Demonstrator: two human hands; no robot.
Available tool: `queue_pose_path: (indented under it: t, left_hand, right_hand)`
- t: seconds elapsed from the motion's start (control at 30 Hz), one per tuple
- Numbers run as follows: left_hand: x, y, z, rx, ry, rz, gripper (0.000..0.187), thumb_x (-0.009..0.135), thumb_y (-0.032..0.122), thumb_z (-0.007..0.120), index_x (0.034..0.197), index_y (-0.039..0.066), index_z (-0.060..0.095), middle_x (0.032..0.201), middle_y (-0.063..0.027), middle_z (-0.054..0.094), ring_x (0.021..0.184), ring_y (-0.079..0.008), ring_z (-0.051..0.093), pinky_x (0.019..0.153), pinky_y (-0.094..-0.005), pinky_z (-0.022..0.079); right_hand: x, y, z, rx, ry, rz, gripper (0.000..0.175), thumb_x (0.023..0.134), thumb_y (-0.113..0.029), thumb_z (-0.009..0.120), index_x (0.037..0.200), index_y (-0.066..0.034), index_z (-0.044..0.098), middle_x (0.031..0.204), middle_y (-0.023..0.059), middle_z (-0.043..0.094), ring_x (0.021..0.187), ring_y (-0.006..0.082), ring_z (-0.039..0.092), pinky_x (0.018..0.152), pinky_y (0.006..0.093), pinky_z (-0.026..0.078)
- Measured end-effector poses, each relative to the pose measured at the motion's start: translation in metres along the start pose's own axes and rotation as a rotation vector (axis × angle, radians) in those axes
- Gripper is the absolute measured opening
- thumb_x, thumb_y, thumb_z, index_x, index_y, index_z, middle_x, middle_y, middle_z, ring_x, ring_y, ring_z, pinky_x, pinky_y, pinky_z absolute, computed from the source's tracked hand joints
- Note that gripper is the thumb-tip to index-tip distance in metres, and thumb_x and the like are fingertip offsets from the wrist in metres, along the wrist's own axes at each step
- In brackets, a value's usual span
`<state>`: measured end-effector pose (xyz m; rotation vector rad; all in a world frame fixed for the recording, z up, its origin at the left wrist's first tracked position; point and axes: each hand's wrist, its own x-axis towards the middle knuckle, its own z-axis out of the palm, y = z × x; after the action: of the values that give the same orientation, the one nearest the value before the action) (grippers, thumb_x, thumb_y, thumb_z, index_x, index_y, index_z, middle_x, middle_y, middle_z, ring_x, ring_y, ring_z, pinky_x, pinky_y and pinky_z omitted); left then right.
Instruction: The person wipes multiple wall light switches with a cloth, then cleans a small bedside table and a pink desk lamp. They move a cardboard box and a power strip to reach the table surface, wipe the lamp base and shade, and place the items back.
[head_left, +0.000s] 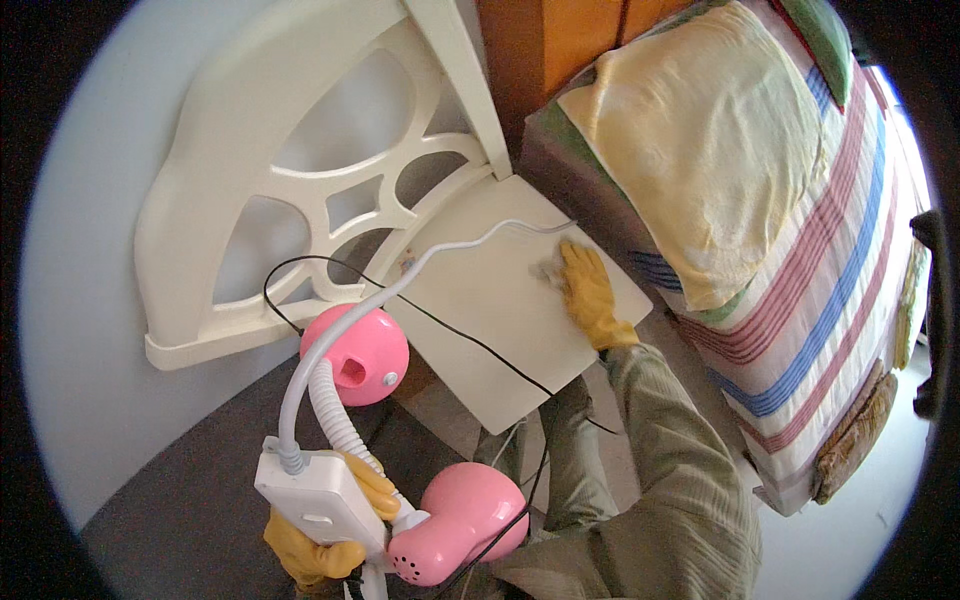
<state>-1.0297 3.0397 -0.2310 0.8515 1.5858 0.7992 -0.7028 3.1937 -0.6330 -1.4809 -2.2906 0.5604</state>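
In a yellow glove, my left hand (322, 551) grips a white power strip (319, 495) together with the white ribbed gooseneck (334, 409) of a pink desk lamp. The round pink lamp base (367, 360) hangs at the upper end of the neck, and the pink lamp head (457, 517) is at the lower end. My right hand (589, 292), also in a yellow glove, presses flat on a white tabletop (480, 322). A blurred greyish cloth (549, 271) shows at its fingers; most of it is hidden under the hand.
A white openwork panel (322, 172) rises behind the tabletop against the wall. A thick grey cord (405, 281) and a thin black cord (480, 345) cross over the tabletop. To the right stands a bed with a striped sheet (780, 360) and a yellow cloth-covered pillow (705, 150).
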Motion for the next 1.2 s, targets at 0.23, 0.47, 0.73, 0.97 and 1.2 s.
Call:
queue_pose_path:
  t: [0.23,0.47,0.73,0.97,1.2]
  left_hand:
    - [0.002,0.005,0.007,0.028,0.025,-0.001,0.067,0.072,0.035,0.080,0.120,-0.006,0.060,0.100,-0.0200,0.072,0.088,-0.0308,0.072,0.086,-0.0447,0.057]
    - [0.024,0.023,0.022,0.090,-0.057,0.027,0.069,0.072,0.032,0.082,0.124,-0.007,0.058,0.103,-0.0210,0.072,0.090,-0.0308,0.073,0.087,-0.0441,0.058]
    - [0.063,-0.020,0.027,-0.350,-0.188,-0.055,0.076,0.073,0.027,0.080,0.134,-0.006,0.049,0.108,-0.0213,0.071,0.090,-0.0303,0.073,0.086,-0.0411,0.059]
    - [0.119,-0.080,0.037,-0.412,-0.299,0.001,0.064,0.080,0.026,0.072,0.133,-0.002,0.051,0.108,-0.0162,0.070,0.097,-0.0238,0.068,0.092,-0.0383,0.053]
    - [0.185,-0.092,0.073,-0.449,-0.280,-0.048,0.041,0.089,0.031,0.067,0.115,-0.001,0.067,0.106,-0.0111,0.073,0.095,-0.0202,0.069,0.086,-0.0344,0.054]
  right_hand:
    - [0.026,-0.146,0.127,0.445,-0.250,-0.139,0.047,0.094,-0.012,0.058,0.139,-0.0020,0.056,0.143,0.0233,0.056,0.134,0.0393,0.052,0.118,0.0473,0.037]
    - [-0.129,-0.141,0.119,0.552,-0.691,-0.679,0.044,0.101,-0.021,0.052,0.138,0.0033,0.057,0.153,0.0187,0.050,0.146,0.0310,0.043,0.125,0.0420,0.031]
    - [-0.053,0.029,-0.019,0.274,-0.208,-0.016,0.047,0.092,-0.009,0.060,0.139,-0.0045,0.057,0.132,0.0182,0.064,0.120,0.0377,0.061,0.115,0.0499,0.041]
    - [-0.019,0.035,-0.002,-0.091,0.130,0.347,0.050,0.097,-0.014,0.056,0.145,-0.0016,0.052,0.151,0.0198,0.052,0.139,0.0390,0.048,0.120,0.0501,0.034]
    - [-0.112,0.006,-0.008,0.086,-0.137,0.172,0.046,0.097,-0.014,0.055,0.141,0.0006,0.053,0.146,0.0189,0.056,0.136,0.0394,0.051,0.118,0.0502,0.037]
